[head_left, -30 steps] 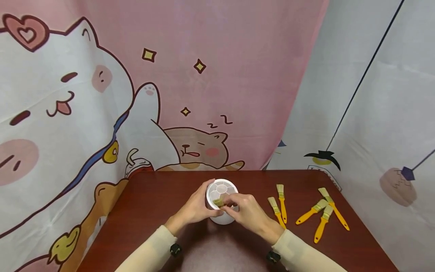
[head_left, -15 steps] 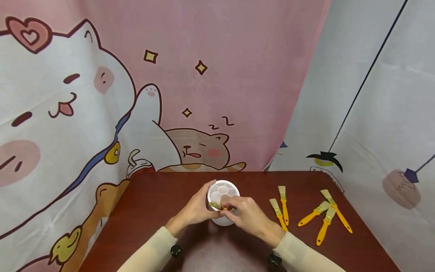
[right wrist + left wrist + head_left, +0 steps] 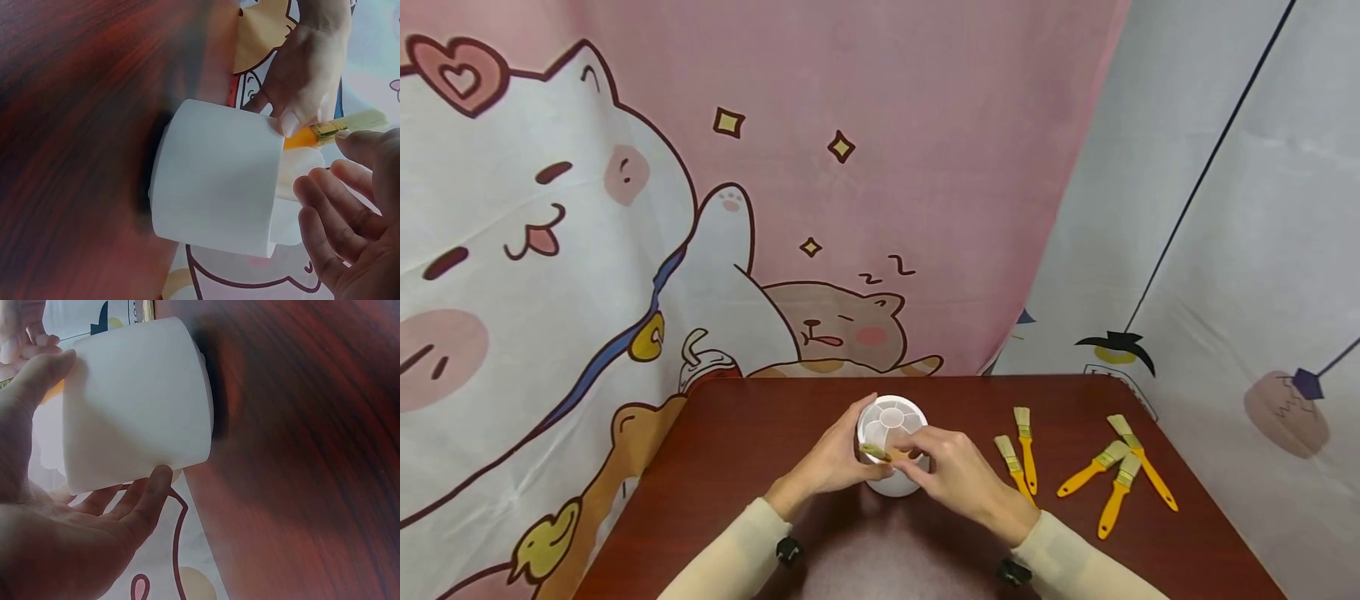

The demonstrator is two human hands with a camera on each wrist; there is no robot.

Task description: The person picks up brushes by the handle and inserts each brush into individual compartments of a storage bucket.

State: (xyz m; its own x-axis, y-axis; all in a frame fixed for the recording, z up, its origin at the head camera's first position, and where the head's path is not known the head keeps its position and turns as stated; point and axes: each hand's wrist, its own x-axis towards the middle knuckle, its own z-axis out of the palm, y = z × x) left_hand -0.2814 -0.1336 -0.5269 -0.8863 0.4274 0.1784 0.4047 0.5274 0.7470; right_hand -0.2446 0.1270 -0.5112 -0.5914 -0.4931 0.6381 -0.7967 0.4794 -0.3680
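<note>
A white round holder [image 3: 898,486] with petal-shaped compartments in its top stands tilted on the table. My left hand [image 3: 831,457] grips its side, thumb at the rim and fingers round the far wall. One paintbrush [image 3: 322,132] has its yellow handle running down inside the rim, close by the left thumb, with the pale bristles sticking up and outward. My right hand [image 3: 958,475] pinches this brush near its metal band, the other fingers loosely curled over the holder's top. The handle's lower end is hidden in the holder.
Two yellow-handled paintbrushes [image 3: 1025,450] lie right of the right hand, one partly hidden by the forearm. Three more paintbrushes [image 3: 1117,498] lie in a group farther right on the dark red table [image 3: 722,467]. A printed cloth [image 3: 970,208] hangs behind.
The brush in the right hand has tipped further over to the left, its bristles now out by the holder's near-left rim. The left hand keeps its grip.
</note>
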